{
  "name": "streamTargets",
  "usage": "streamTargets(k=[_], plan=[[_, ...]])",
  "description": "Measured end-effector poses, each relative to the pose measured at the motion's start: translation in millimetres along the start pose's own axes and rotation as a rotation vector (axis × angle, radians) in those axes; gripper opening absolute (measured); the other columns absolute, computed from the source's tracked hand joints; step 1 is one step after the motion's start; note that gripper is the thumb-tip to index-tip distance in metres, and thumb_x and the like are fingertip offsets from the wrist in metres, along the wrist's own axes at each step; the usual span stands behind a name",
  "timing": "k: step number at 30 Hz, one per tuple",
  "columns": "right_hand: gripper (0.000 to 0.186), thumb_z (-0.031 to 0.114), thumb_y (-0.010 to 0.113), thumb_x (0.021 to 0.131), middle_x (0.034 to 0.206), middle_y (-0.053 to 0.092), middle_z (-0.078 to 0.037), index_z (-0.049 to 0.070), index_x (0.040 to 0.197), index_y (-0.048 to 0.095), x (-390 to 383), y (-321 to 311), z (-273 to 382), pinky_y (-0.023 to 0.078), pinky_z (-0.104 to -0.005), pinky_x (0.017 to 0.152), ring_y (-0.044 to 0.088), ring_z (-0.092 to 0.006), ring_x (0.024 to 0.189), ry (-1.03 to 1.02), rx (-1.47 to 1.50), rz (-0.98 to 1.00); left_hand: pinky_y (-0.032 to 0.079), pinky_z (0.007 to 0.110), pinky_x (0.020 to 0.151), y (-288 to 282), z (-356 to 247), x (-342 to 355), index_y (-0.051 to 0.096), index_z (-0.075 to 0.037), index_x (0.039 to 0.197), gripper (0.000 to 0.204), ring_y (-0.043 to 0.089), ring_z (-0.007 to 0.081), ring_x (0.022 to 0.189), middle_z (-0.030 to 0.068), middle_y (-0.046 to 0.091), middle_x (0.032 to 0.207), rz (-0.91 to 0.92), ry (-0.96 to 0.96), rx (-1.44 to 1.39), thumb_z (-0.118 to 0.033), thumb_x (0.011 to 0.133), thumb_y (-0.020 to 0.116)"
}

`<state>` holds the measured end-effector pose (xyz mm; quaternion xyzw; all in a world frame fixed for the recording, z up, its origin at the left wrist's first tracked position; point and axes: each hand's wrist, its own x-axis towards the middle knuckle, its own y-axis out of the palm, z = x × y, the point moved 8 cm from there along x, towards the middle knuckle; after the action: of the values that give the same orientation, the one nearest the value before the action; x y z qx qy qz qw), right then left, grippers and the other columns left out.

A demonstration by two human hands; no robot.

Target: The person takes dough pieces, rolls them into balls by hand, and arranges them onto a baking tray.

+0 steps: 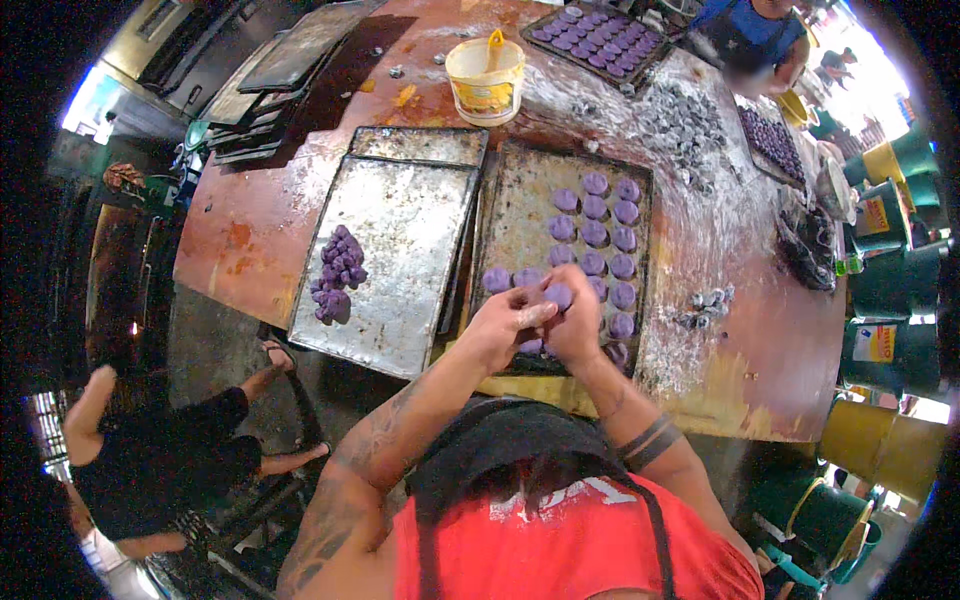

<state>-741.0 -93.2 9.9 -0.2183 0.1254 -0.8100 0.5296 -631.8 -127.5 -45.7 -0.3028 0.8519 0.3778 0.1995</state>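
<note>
Between my two hands is a round purple dough ball [559, 296], held above a dark baking tray [515, 215]. My left hand [508, 322] has its fingers closed against the ball's left side. My right hand [577, 318] curls round its right side. Rows of flattened purple dough rounds [594, 234] fill the tray's right part, and a few more lie by my left hand. On the shiny metal tray [390, 240] to the left sits a heap of small purple dough lumps [340, 262]. My hands hide some rounds.
A white bucket [485, 85] with a yellow handle stands beyond the trays. Stacked trays [270, 100] lie far left, and another filled tray [597, 42] far back. Flour and scraps [685, 130] cover the wooden table's right. A co-worker [750, 45] is back right; another person [160, 460] is left.
</note>
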Motion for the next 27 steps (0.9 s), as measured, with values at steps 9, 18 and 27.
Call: streamTargets(k=[9,18,27], plan=[[0.035,0.024,0.073,0.089,0.089,0.075,-0.017,-0.001,0.113,0.070,12.3,10.8,-88.9,0.057,-0.0421,0.079,0.072,-0.0343,0.083,0.413,-0.001,0.067,0.050,0.033,0.102,-13.3,-14.6,-6.6,0.050,0.008,0.139,0.053,0.065,0.0240,0.114,0.0162,0.067,0.127,-0.432,0.314,0.769,-0.009,0.093,0.071],[0.033,0.021,0.065,0.085,0.120,0.068,-0.013,0.010,0.115,0.072,21.3,48.2,-61.9,0.041,-0.0498,0.104,0.053,-0.0394,0.124,-0.257,-0.716,0.001,0.050,0.035,0.099,-56.8,14.2,-30.5,0.054,-0.003,0.138,0.048,0.061,0.0195,0.114,0.0112,0.067,0.123,-0.311,0.277,0.370,-0.006,0.093,0.070],[0.036,0.008,0.064,0.078,0.119,0.067,-0.025,0.005,0.113,0.072,-15.4,-159.6,-129.4,0.052,-0.0497,0.094,0.063,-0.0413,0.111,0.250,-0.869,-0.038,0.055,0.038,0.086,-119.7,-13.8,-47.0,0.065,0.000,0.119,0.031,0.071,0.0256,0.096,0.0158,0.074,0.105,-0.343,0.317,0.915,-0.014,0.093,0.071]])
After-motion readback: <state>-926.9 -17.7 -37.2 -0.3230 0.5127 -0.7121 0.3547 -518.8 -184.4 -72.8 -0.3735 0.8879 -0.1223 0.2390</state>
